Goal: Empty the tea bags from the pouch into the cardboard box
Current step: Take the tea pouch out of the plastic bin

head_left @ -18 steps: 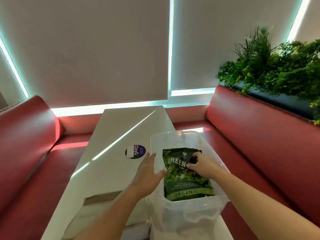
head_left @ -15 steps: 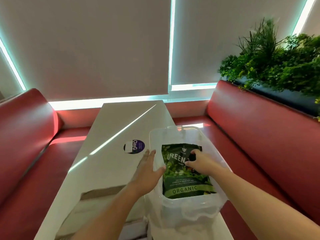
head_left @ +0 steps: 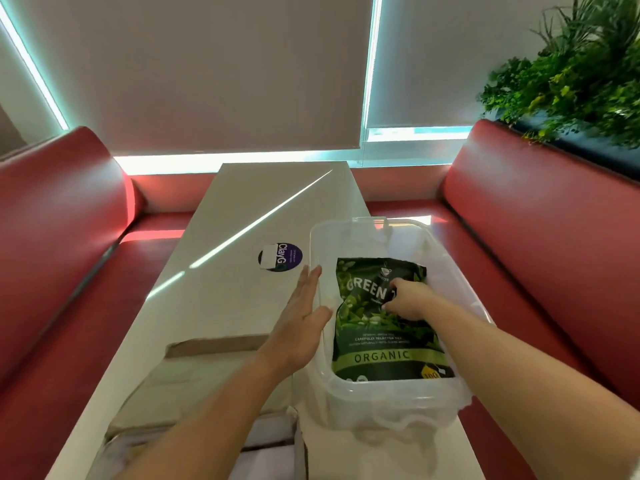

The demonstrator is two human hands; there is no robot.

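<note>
Dark green pouch [head_left: 388, 344] printed GREEN and ORGANIC, flat and face-up in clear plastic tub [head_left: 346, 230], right hand [head_left: 408, 299] gripping its upper part, cardboard box [head_left: 214, 344] at tub's 9 o'clock, brown flap showing.

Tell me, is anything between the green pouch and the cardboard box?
Yes. The pouch lies in a clear bin, whose left wall stands between it and the box. The left hand lies flat against that wall. The right hand grips the pouch.

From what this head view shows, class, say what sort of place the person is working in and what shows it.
Probably a café or lounge booth: red padded benches flank a long white table, greenery sits behind the right bench, and roller blinds cover the windows.
</note>
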